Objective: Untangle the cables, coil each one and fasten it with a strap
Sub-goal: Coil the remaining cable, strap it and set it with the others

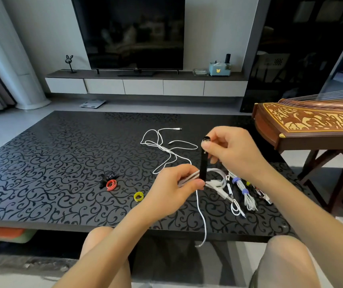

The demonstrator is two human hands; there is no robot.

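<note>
left hand [172, 190] grips a white coil [215, 177] above the worktop [62, 163] near its front edge, one tail hanging past that edge. right hand [233, 150] pinches a black strap [203, 167] upright across the coil. loose cable [166, 146] lies behind, bundles [247, 192] right, red strap [111, 185] left.

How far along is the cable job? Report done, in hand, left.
Done: blue-strapped bundles at right. In hand: left hand grips a coiled white cable; right hand holds a black strap across it. Left: loose white cable beyond; red strap and yellow strap spare.
</note>
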